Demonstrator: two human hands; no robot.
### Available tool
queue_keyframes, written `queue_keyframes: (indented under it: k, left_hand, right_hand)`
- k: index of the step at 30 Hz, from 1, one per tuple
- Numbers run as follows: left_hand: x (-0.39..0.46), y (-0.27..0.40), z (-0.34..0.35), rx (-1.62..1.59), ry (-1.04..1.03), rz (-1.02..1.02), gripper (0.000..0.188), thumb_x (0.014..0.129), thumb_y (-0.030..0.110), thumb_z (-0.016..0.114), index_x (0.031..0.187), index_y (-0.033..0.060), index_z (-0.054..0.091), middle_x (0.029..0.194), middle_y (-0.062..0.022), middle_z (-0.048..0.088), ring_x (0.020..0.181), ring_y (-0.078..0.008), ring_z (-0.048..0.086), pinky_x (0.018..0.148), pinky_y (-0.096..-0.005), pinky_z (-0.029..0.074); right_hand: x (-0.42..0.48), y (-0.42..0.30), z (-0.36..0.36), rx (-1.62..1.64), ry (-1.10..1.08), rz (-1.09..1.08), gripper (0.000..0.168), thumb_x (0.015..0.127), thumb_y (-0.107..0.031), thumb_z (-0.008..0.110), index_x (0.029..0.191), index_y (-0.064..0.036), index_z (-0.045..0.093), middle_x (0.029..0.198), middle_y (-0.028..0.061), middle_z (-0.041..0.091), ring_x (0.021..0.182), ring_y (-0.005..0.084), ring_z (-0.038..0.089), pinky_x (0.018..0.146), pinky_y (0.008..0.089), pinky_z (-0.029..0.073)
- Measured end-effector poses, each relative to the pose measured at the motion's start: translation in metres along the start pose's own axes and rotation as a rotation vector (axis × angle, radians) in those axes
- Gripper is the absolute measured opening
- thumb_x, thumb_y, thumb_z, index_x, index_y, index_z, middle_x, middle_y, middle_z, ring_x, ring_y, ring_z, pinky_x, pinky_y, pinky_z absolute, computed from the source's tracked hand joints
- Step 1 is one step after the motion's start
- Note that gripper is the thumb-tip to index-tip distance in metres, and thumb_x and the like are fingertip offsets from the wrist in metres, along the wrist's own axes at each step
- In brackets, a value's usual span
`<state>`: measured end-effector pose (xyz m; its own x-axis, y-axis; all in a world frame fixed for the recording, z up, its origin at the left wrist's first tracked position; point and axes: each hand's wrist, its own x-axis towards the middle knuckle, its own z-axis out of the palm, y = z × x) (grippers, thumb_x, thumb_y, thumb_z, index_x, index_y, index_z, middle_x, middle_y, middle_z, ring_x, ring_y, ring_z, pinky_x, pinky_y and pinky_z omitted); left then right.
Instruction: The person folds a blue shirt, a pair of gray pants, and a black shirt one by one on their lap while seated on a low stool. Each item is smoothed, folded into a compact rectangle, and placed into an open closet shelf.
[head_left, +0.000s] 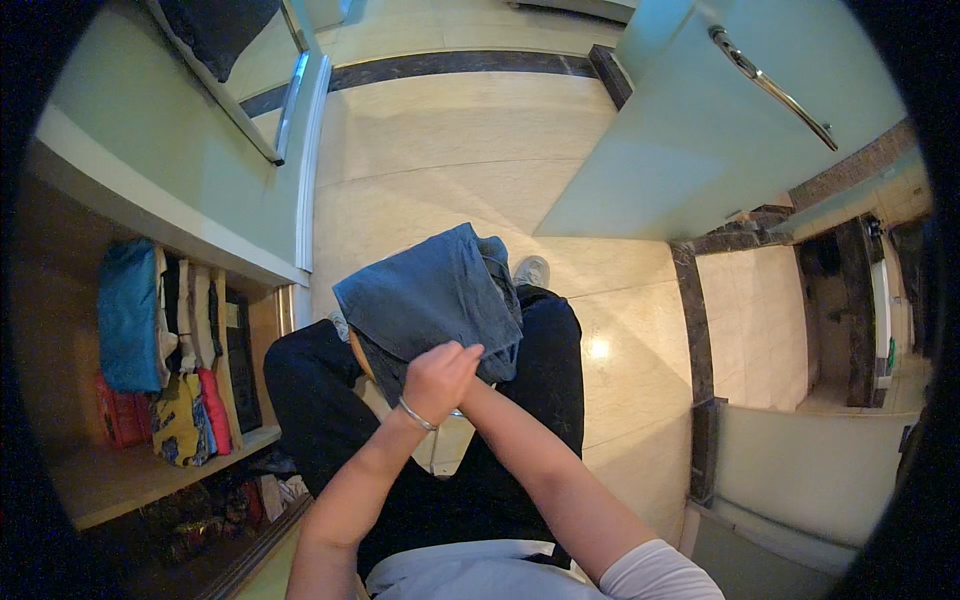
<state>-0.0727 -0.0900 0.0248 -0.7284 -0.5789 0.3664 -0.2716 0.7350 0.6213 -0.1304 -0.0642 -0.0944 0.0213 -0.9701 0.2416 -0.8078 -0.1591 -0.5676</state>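
A folded blue denim garment (431, 289) lies between my knees, on top of what looks like a stool with a brown rim (361, 354). At the garment's near edge is my left hand (441, 375), its fingers curled and a silver bangle around the wrist. My right forearm (525, 442) reaches in from the right and crosses under the left hand. The left hand covers most of the right hand, so what the right fingers do is hidden. Whether either hand grips the cloth cannot be made out.
To my left, an open cabinet (52, 450) holds folded clothes, among them a blue cloth (127, 315) and a yellow patterned one (178, 420). Dark items fill a lower compartment (202, 517). A frosted glass door (675, 142) with a metal handle (776, 90) stands ahead right over the tiled floor (465, 150).
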Motion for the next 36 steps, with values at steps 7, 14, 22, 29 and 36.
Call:
queue_keyframes:
  k: [7, 14, 22, 29, 36]
  left_hand:
    - [-0.010, -0.012, 0.001, 0.105, 0.027, -0.135, 0.031, 0.070, 0.005, 0.060, 0.101, 0.0084, 0.063, 0.076, -0.0096, 0.049, 0.071, -0.0276, 0.053, 0.064, -0.0374, 0.046]
    - [-0.014, -0.015, -0.008, 0.102, 0.076, -0.186, 0.045, 0.066, -0.001, 0.056, 0.110, 0.0068, 0.058, 0.080, -0.0122, 0.049, 0.076, -0.0303, 0.053, 0.070, -0.0391, 0.045]
    - [-0.008, -0.005, -0.004, 0.072, 0.079, -0.136, 0.043, 0.069, -0.001, 0.055, 0.112, 0.0029, 0.056, 0.081, -0.0122, 0.049, 0.075, -0.0294, 0.053, 0.067, -0.0373, 0.045]
    - [-0.018, -0.007, -0.017, 0.160, 0.057, -0.123, 0.039, 0.070, -0.001, 0.055, 0.109, 0.0028, 0.058, 0.080, -0.0110, 0.049, 0.077, -0.0280, 0.052, 0.070, -0.0381, 0.042]
    - [-0.019, -0.016, -0.009, 0.158, 0.046, -0.145, 0.037, 0.072, 0.001, 0.056, 0.108, 0.0046, 0.060, 0.080, -0.0105, 0.050, 0.077, -0.0281, 0.052, 0.071, -0.0384, 0.042]
  right_hand:
    - [0.015, 0.023, -0.031, -0.116, 0.278, 0.037, 0.035, 0.074, -0.030, 0.059, 0.101, -0.008, 0.059, 0.094, 0.0146, 0.061, 0.094, 0.0355, 0.054, 0.082, 0.0434, 0.042]
    - [0.027, 0.031, -0.078, 0.038, 0.438, 0.409, 0.042, 0.075, -0.029, 0.062, 0.111, -0.008, 0.058, 0.108, 0.0156, 0.059, 0.105, 0.0341, 0.052, 0.087, 0.0382, 0.042]
    - [0.004, 0.090, -0.028, 0.188, 0.336, 0.346, 0.047, 0.080, -0.024, 0.061, 0.121, -0.003, 0.051, 0.119, 0.0166, 0.055, 0.106, 0.0313, 0.054, 0.088, 0.0347, 0.043]
    - [0.034, 0.070, -0.063, 1.635, 0.279, 0.704, 0.043, 0.084, -0.022, 0.057, 0.121, -0.002, 0.049, 0.112, 0.0175, 0.059, 0.099, 0.0279, 0.058, 0.084, 0.0309, 0.045]
    - [0.041, 0.050, -0.081, 0.138, 0.428, 0.601, 0.039, 0.082, -0.026, 0.056, 0.113, -0.005, 0.052, 0.104, 0.0144, 0.061, 0.096, 0.0333, 0.056, 0.084, 0.0383, 0.041]
